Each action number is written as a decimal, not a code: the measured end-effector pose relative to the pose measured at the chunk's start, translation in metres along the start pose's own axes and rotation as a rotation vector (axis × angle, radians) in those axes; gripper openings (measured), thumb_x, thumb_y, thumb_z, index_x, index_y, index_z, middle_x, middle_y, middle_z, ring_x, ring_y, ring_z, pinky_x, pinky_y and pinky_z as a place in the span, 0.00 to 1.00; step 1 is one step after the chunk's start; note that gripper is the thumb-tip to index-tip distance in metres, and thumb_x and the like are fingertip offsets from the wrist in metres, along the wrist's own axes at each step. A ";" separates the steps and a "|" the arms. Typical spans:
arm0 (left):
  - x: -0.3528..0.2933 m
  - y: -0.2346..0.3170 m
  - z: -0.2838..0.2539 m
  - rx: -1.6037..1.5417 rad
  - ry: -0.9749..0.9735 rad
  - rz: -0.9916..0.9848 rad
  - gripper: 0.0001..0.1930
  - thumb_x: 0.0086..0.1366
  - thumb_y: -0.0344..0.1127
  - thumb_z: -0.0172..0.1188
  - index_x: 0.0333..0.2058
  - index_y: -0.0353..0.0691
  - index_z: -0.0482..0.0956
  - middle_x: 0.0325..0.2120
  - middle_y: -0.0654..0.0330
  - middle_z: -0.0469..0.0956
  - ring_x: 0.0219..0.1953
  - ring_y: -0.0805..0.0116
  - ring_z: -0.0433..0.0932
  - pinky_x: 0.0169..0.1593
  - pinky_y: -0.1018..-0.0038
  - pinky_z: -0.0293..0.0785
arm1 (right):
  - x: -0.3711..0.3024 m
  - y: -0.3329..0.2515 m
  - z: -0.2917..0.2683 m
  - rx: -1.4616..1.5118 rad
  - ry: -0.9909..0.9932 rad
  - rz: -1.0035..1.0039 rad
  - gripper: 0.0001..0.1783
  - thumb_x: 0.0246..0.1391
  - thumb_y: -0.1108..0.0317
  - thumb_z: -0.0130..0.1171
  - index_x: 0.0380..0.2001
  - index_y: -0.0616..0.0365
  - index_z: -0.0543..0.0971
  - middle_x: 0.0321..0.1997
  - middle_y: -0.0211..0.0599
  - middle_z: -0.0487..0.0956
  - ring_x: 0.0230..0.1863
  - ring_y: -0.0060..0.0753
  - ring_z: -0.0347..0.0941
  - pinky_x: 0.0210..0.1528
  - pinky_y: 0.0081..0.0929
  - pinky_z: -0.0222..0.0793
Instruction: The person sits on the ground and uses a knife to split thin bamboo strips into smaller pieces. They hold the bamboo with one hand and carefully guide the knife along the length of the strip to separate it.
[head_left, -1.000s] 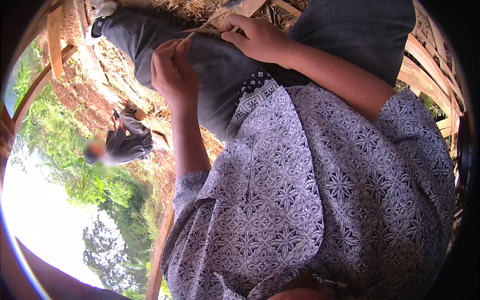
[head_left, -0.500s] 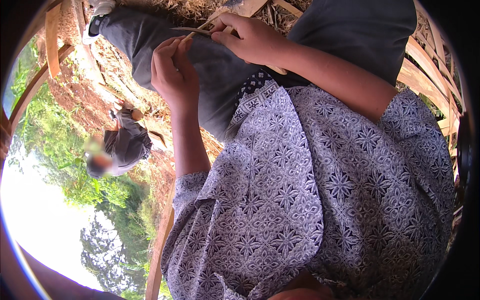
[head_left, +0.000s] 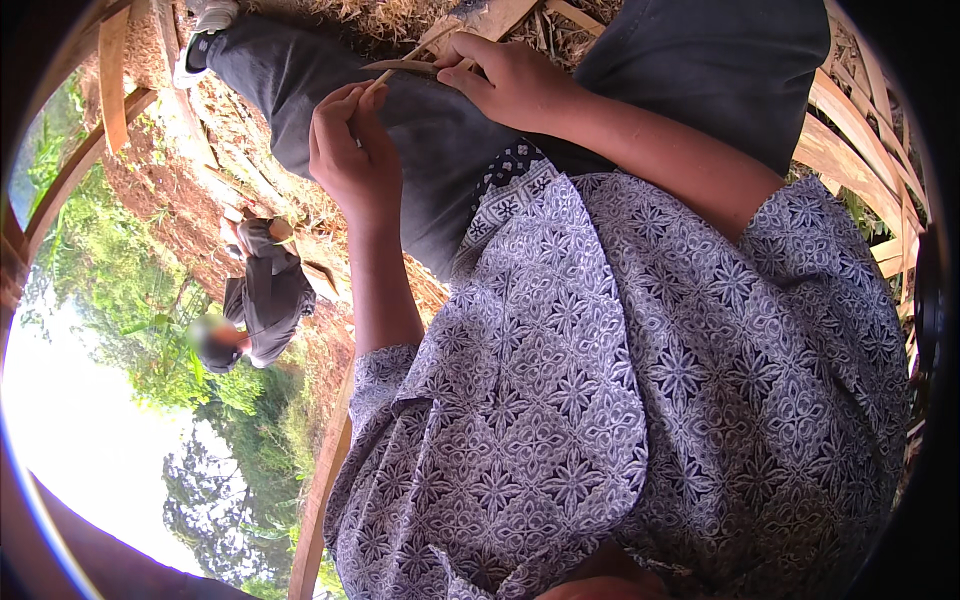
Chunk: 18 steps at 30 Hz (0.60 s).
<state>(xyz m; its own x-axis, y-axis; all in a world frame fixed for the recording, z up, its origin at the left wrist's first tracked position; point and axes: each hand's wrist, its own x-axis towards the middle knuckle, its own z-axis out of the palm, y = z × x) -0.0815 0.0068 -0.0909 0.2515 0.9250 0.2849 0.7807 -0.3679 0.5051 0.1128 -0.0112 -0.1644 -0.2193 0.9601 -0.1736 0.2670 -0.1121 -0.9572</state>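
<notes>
My left hand (head_left: 357, 150) pinches the lower end of a thin pale wooden strip (head_left: 408, 58) between thumb and fingers. The strip slants up and to the right, over my dark trouser leg. My right hand (head_left: 515, 85) is closed around a knife, whose thin curved blade (head_left: 405, 66) points left and crosses the strip. A pale bit, perhaps of the handle, shows by my right thumb; my fingers hide the rest of the grip. Whether the blade's edge touches the strip, I cannot tell.
Wood shavings and a flat board (head_left: 495, 18) lie on the ground beyond my hands. Long split wooden strips (head_left: 860, 150) are heaped at the right. On the left, another person (head_left: 265, 295) in dark clothes sits or crouches on the reddish soil. A wooden post (head_left: 325, 490) stands nearby.
My right hand and the knife blade have shifted slightly right, away from my left fingertips. My left hand has barely moved. The other person's head and body have shifted a little.
</notes>
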 end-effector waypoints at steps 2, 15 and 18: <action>0.000 -0.002 -0.001 0.005 -0.001 -0.004 0.04 0.71 0.24 0.60 0.35 0.35 0.75 0.35 0.54 0.84 0.35 0.64 0.86 0.36 0.72 0.84 | 0.002 0.006 0.007 0.013 0.061 -0.061 0.14 0.66 0.55 0.59 0.46 0.50 0.78 0.29 0.44 0.83 0.28 0.45 0.83 0.32 0.42 0.74; -0.006 -0.002 -0.001 -0.031 0.010 -0.048 0.04 0.71 0.25 0.61 0.36 0.35 0.74 0.35 0.55 0.84 0.35 0.65 0.86 0.36 0.72 0.82 | 0.000 0.015 -0.001 0.121 0.026 0.135 0.14 0.69 0.54 0.57 0.45 0.52 0.77 0.17 0.27 0.75 0.16 0.23 0.75 0.20 0.27 0.67; 0.000 0.004 0.001 -0.042 0.002 0.000 0.04 0.70 0.24 0.61 0.36 0.35 0.74 0.36 0.54 0.84 0.35 0.64 0.85 0.36 0.72 0.82 | -0.002 -0.002 0.003 0.195 0.010 0.091 0.17 0.68 0.53 0.58 0.47 0.54 0.77 0.21 0.27 0.77 0.15 0.21 0.73 0.18 0.23 0.65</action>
<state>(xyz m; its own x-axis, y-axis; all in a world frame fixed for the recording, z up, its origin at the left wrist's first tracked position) -0.0784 0.0056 -0.0896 0.2507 0.9247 0.2864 0.7559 -0.3718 0.5388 0.1097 -0.0134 -0.1629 -0.1926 0.9462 -0.2602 0.0984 -0.2452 -0.9645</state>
